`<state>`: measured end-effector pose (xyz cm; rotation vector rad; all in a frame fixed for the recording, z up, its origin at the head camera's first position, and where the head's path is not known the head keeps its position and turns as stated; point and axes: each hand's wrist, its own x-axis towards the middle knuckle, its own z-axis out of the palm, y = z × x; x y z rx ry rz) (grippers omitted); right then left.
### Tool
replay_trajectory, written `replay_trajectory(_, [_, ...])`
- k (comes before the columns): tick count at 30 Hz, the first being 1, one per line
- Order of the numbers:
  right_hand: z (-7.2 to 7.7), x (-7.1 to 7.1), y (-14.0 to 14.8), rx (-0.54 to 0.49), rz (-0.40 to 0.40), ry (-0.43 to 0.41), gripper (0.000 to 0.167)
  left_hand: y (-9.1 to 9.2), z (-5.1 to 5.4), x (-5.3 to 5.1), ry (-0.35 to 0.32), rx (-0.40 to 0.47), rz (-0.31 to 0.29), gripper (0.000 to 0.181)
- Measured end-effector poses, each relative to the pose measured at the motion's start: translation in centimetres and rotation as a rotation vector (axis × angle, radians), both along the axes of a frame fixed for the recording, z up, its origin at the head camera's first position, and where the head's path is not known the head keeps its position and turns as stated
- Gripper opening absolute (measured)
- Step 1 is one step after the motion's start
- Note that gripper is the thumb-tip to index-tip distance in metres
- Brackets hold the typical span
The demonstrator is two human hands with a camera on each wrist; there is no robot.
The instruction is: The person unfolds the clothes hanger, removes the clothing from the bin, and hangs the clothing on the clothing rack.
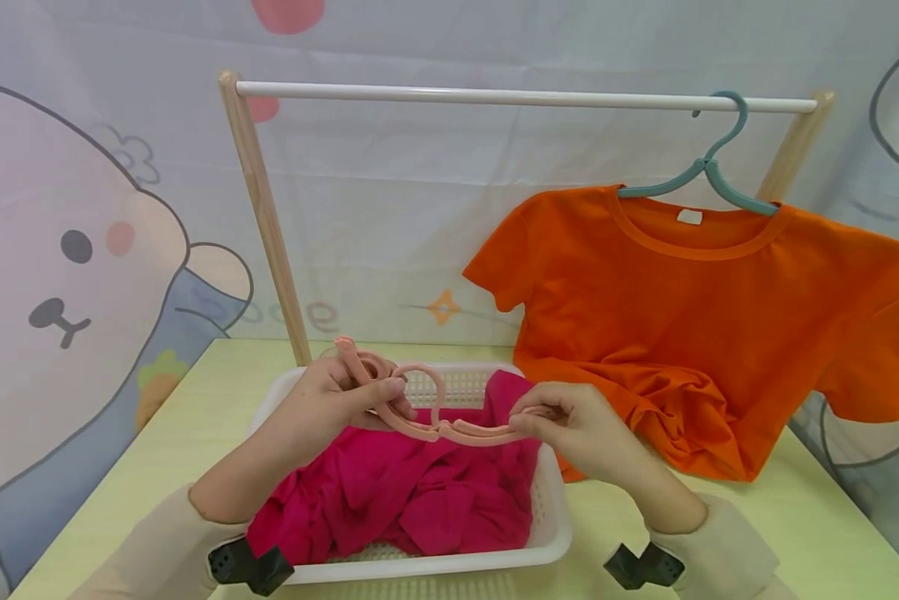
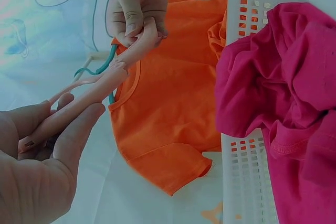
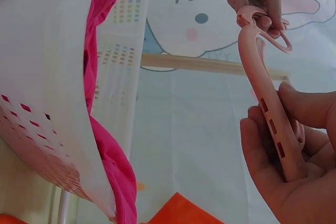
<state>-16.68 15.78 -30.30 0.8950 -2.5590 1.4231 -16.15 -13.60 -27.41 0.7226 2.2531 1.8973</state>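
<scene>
Left hand (image 1: 338, 400) pinching one arm of pink hanger (image 1: 413, 430), right hand (image 1: 580, 429) pinching other! Hanger up above white basket (image 1: 419, 570), bunched magenta cloth (image 1: 427, 492) inside. Orange shirt (image 1: 681, 300) hangs from rack (image 1: 494, 96), right side.

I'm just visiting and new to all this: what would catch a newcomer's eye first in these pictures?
Probably the bright orange T-shirt at the right of the head view, hanging by a teal clothes hanger from a white rail. Next comes the magenta garment heaped in the white basket at lower middle, with a pink clothes hanger held up by the person's left grip and right grip.
</scene>
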Motion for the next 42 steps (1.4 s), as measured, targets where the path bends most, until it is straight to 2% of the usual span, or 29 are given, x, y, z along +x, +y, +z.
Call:
replay_trajectory(9, [0.5, 0.2, 0.1, -0.13, -0.093, -0.035, 0.01, -0.2, -0.3, 0.1, -0.023, 0.003, 0.019, 0.028])
replay_trajectory(14, [0.8, 0.3, 0.2, -0.158, -0.164, -0.017, 0.012, -0.3, -0.4, 0.2, -0.034, 0.029, 0.029, 0.029])
replay_trajectory(19, [1.2, 0.3, 0.7, -0.179, -0.241, -0.009, 0.014, -0.7, -0.4, 0.3, -0.054, 0.019, 0.058, 0.031])
replay_trajectory(24, [1.4, 0.2, 1.3, -0.185, -0.246, 0.012, 0.016, -1.2, -0.3, 0.3, -0.059, 0.011, 0.064, 0.031])
replay_trajectory(37, [1.6, 0.1, 2.0, -0.222, -0.268, 0.01, 0.021, -1.6, -0.6, 0.3, -0.029, 0.069, 0.056, 0.031])
replay_trajectory(42, [1.4, 0.0, 2.4, -0.244, -0.27, 0.011, 0.023, -1.8, -0.6, 0.3, -0.048, 0.114, 0.059, 0.016])
